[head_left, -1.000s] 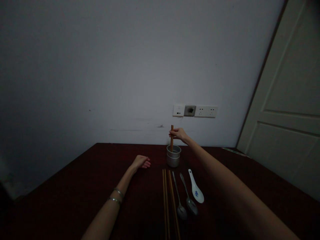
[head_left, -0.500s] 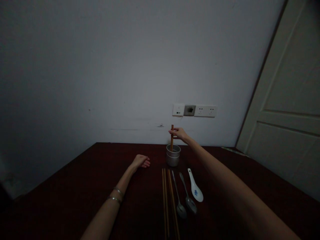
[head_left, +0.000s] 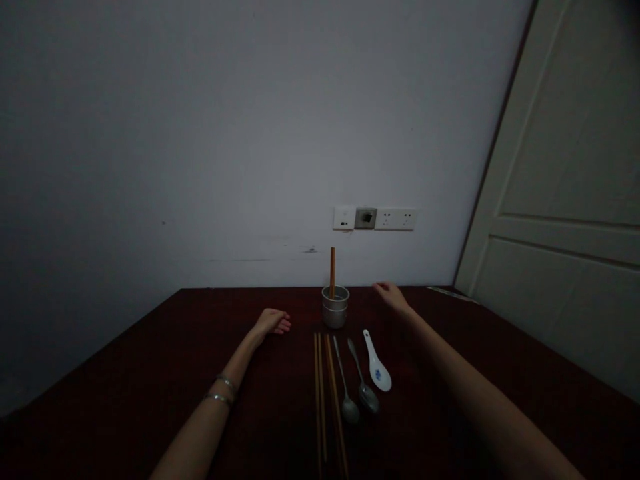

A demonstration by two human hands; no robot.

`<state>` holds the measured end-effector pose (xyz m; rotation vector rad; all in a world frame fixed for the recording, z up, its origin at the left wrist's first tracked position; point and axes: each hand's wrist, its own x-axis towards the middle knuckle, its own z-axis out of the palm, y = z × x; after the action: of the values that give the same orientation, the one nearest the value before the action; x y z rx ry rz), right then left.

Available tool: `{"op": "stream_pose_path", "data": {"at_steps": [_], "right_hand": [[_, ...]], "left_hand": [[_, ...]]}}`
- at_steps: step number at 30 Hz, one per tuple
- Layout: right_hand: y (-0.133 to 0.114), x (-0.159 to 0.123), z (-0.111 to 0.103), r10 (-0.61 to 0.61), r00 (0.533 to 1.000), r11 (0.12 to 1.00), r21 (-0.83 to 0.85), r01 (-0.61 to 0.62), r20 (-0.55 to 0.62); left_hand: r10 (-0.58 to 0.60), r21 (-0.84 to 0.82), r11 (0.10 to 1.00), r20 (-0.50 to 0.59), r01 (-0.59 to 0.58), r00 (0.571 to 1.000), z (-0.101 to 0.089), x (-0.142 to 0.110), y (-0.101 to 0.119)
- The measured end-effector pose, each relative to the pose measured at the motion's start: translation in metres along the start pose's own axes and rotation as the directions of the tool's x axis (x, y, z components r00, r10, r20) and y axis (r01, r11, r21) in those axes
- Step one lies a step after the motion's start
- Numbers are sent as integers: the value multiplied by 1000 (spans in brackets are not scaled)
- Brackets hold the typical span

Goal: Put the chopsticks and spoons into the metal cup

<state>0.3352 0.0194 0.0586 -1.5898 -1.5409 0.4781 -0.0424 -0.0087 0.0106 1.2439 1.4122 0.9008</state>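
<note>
A small metal cup [head_left: 335,307] stands near the far edge of a dark red table [head_left: 125,400], with one wooden chopstick [head_left: 332,272] upright in it. My right hand [head_left: 391,295] hovers to the right of the cup, fingers loosely apart and holding nothing. My left hand [head_left: 271,321] rests on the table left of the cup, fingers curled under. Several wooden chopsticks [head_left: 325,400] lie lengthwise in front of the cup. Beside them lie two metal spoons [head_left: 357,390] and a white ceramic spoon [head_left: 376,370] with a blue mark.
A pale wall rises right behind the table, with a row of sockets [head_left: 374,218] above the cup. A cream door [head_left: 565,200] stands at the right. Two bangles [head_left: 220,390] sit on my left wrist.
My right hand has let go of the chopstick, which now stands in the cup, and has drawn back to the right and down. The left hand has stayed put.
</note>
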Motion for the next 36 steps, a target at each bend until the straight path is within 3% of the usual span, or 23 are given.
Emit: {"op": "stream_pose_path", "data": {"at_steps": [3, 5, 7, 10, 17, 22, 29, 33, 36], "right_hand": [[38, -29, -1, 27, 999, 992, -125, -30, -20], [57, -45, 3, 2, 999, 926, -378, -19, -47], [68, -56, 9, -16, 998, 835, -550, -24, -67], [73, -64, 15, -34, 997, 753, -658, -19, -68], [68, -65, 13, -43, 998, 729, -684, 5, -38], [65, -68, 11, -58, 997, 737, -676, 14, -42], [60, -71, 9, -49, 998, 749, -662, 7, -45], [60, -71, 9, -51, 997, 746, -665, 2, -54], [61, -71, 10, -56, 997, 748, -664, 2, -60]], "left_hand": [[7, 26, 1000, -14, -6, 1000, 0, 1, 0], [18, 41, 999, -10, -18, 1000, 0, 0, 0], [24, 56, 998, -8, -23, 1000, 0, -1, 0], [25, 74, 997, -16, -23, 1000, 1, -3, 2], [-13, 76, 997, -46, 17, 999, 4, -6, 7], [-59, 160, 985, -44, 65, 997, 9, -17, 33], [-55, 491, 869, 224, -63, 973, 41, -48, 68], [-94, 595, 798, 272, -91, 958, 57, -64, 67], [-124, 705, 698, 295, -129, 947, 65, -76, 65]]}}
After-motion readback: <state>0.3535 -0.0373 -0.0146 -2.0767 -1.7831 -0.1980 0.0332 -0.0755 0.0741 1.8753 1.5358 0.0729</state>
